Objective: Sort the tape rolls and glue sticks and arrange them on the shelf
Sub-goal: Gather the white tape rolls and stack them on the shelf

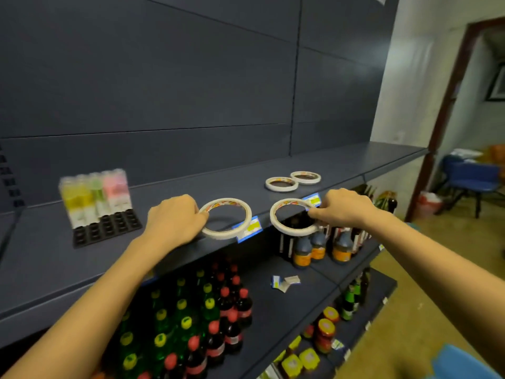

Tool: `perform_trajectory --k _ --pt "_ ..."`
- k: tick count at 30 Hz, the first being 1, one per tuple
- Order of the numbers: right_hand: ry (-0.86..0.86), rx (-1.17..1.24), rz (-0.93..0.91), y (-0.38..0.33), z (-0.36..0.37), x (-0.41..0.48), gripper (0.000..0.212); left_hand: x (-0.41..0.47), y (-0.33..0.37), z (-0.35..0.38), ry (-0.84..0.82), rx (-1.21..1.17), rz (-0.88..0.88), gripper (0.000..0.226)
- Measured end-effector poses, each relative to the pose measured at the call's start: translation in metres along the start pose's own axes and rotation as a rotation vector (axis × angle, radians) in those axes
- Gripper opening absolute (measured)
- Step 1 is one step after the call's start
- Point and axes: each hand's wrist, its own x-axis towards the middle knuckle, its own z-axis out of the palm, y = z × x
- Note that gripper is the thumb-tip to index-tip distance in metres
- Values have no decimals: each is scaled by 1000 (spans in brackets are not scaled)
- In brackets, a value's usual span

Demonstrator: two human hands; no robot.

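Note:
My left hand (175, 218) pinches a white tape roll (228, 233) at its left rim, over the front edge of the dark blue shelf (169, 199). My right hand (345, 206) grips a second white tape roll (291, 228) by its right rim, held just past the shelf's front edge. Two more tape rolls (281, 184) (305, 177) lie flat side by side on the shelf further right. A pack of glue sticks (94, 196) in yellow, green and pink, with black bases, stands at the shelf's left; it is blurred.
Blue and yellow price tags (250, 228) line the shelf edge. Below are lower shelves with red-capped and green bottles (216, 318), dark bottles (318, 246) and jars (325, 335). A doorway and a blue chair (470, 176) are at the right.

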Motion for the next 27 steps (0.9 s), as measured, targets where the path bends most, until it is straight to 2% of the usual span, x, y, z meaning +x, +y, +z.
perform_trajectory --k 4,12,21,27 --pt "-36 23 33 48 -2 22 53 35 49 19 -27 17 16 35" --pt "29 52 95 108 12 75 52 120 106 53 -111 24 45 36" --pt "48 11 60 135 16 166 46 197 142 89 -164 152 76 24" --pt "27 24 4 139 27 227 45 224 148 106 -217 221 64 36"
